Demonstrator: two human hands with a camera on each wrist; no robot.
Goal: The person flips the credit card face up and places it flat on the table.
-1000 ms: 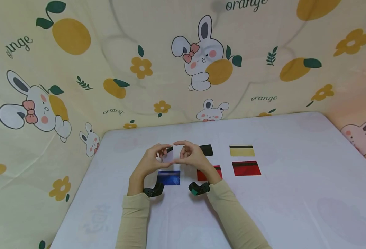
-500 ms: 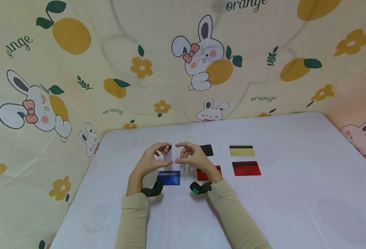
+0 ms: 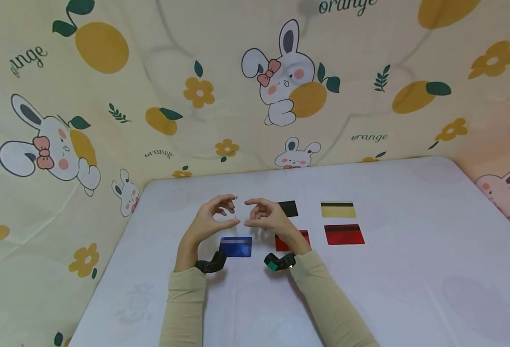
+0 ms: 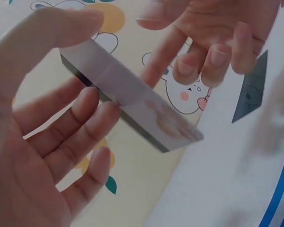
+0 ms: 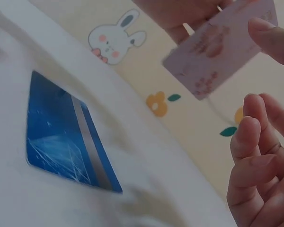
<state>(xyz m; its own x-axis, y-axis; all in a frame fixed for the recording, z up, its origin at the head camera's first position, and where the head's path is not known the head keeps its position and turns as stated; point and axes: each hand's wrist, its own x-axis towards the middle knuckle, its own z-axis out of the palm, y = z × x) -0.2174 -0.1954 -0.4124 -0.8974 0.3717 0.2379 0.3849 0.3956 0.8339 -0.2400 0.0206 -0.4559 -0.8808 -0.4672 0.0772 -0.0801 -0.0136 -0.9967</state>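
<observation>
My left hand [image 3: 209, 219] holds up a pale pinkish plastic card [image 4: 118, 90], pinched between thumb and fingers above the table. A dark stripe runs along one long edge in the left wrist view, and reddish flower print shows on its other face in the right wrist view. Seen from the head, the card is nearly edge-on and hard to make out. Facing it, my right hand [image 3: 270, 219] hovers a short gap away, fingers loosely bent, holding nothing. Below the hands lies a blue card [image 3: 235, 246] with a silvery stripe.
On the white table [image 3: 411, 289], a black card [image 3: 288, 208] and a red card [image 3: 282, 244] lie partly behind my right hand and wrist. Farther right are a gold card [image 3: 338, 210] and another red card [image 3: 343, 234]. A printed cloth backdrop [image 3: 220, 58] rises behind.
My right hand has come off the card, which both hands held at first. In my left hand, the card has turned until nearly edge-on to the head view.
</observation>
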